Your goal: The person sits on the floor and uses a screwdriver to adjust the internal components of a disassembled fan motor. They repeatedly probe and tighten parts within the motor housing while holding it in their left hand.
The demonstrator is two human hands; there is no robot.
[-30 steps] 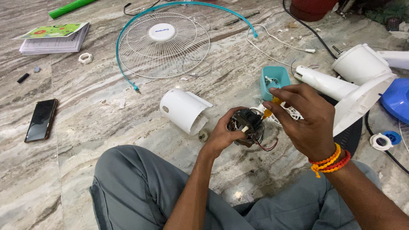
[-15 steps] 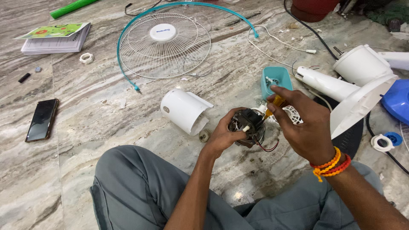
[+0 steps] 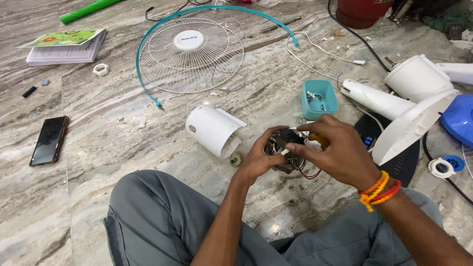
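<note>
Dark metal fan motor (image 3: 285,150) sits above the marble floor (image 3: 123,143), between both hands. Left hand (image 3: 258,160) clasps its near-left side; right hand (image 3: 340,152) closes from the right, pinching an orange-handled tool (image 3: 321,141) at its top. White motor cover (image 3: 213,130) lies just left

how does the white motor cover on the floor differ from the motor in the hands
The white motor cover lies on its side on the marble floor, untouched; the motor is held up between the left hand and right hand. The cover is smooth, white and hollow; the motor is dark metal with red wires. The cover looks larger.
</note>
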